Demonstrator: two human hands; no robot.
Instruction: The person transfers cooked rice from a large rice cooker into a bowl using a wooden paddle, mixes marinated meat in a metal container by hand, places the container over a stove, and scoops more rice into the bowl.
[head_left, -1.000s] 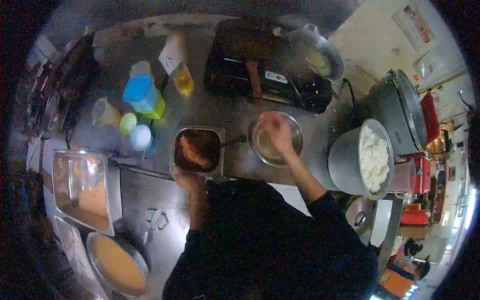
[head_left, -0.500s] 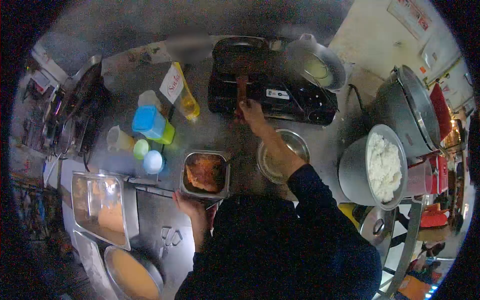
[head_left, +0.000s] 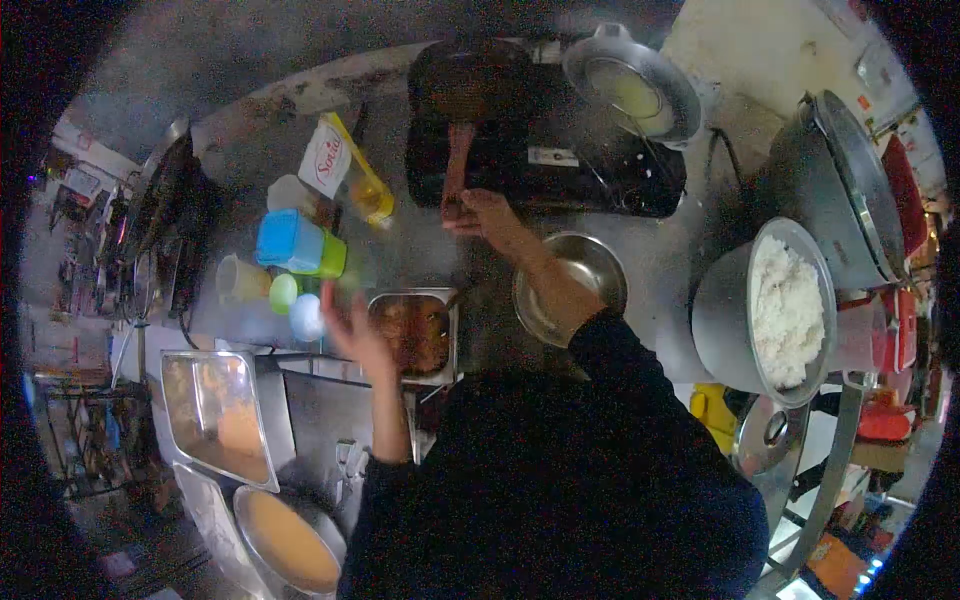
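My right hand (head_left: 487,220) is closed on the end of a reddish-brown handle (head_left: 458,160). This handle belongs to a dark frying pan (head_left: 470,85) on the black stove (head_left: 590,180). My left hand (head_left: 362,340) is raised, fingers apart and slightly blurred, holding nothing. It is beside a square steel container (head_left: 452,335) of reddish-brown food, partly covering its left side. Just beyond those fingers are a small light-blue cup (head_left: 306,318) and a green cup (head_left: 284,293). Under my right forearm sits a round steel bowl (head_left: 585,270).
A yellow-labelled oil pouch (head_left: 345,170) stands near a blue-lidded container (head_left: 290,242). A pot of white rice (head_left: 785,310) is at the right, and a pot with a ladle (head_left: 630,90) sits at the stove's back right. Steel pans (head_left: 222,420) stand at the lower left.
My left hand has lifted from the steel container's near edge and moved up toward the cups, its fingers spreading. My right hand stays at the pan handle. The view has shifted slightly.
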